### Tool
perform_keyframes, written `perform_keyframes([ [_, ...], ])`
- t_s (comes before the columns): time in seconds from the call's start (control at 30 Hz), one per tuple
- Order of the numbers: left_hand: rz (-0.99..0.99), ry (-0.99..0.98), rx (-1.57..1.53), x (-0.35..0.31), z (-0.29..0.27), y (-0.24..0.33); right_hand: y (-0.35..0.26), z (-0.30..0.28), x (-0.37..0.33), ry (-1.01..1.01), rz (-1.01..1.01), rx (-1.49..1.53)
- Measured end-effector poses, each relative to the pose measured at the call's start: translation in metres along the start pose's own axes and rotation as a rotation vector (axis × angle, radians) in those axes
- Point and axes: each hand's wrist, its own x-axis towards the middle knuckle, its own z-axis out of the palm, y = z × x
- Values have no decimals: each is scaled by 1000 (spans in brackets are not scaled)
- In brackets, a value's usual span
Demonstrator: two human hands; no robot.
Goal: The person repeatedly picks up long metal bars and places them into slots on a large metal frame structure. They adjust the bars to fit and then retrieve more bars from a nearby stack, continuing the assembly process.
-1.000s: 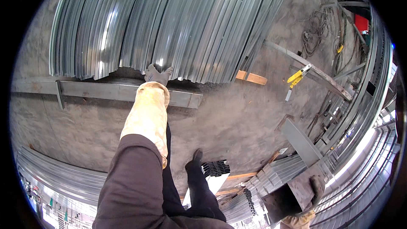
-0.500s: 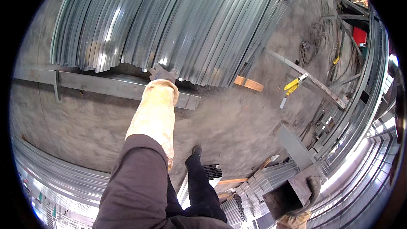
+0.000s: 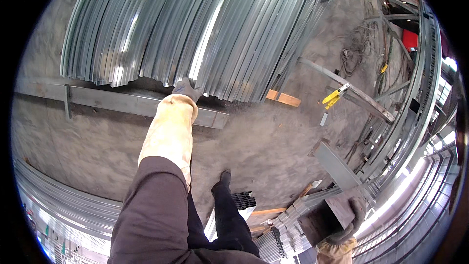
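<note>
Nearest, the right hand (image 3: 352, 215), gloved, is gripping the top edge of a dark metal box section (image 3: 326, 219), well right of the steel cross-beam (image 3: 122, 101). Farther out, the left hand (image 3: 186, 89), gloved too, is clasping the near ends of the galvanized channel stack (image 3: 195, 24) lying just beyond that beam. Likely stiff, heavy, sharp-edged, slick; an end grip suits single strips.

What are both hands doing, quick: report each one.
Left hand: gloved, gripping the end of the stacked metal profiles.
Right hand: gloved, resting on a dark metal box section; grip cannot be told.
</note>
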Motion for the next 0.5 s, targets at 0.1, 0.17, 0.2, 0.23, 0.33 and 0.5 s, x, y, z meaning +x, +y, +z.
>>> perform_keyframes([
  [0.1, 81, 89, 34, -6, 3, -4, -9, 5, 4, 70, -31, 26],
  [0.17, 36, 28, 43, -8, -4, -2, -3, 3, 1, 62, -37, 39],
  [0.2, 12, 17, 58, -11, -7, -1, -3, 2, 1, 57, -38, 44],
  [0.23, 22, 3, 53, -13, -10, 2, -4, 2, 1, 78, -35, 20],
  [0.33, -9, -20, 1, 1, -14, -25, 0, 5, 9, 78, -54, 51],
  [0.5, 30, 103, -88, 15, -9, -40, 4, 0, -2, 58, -52, 57],
])
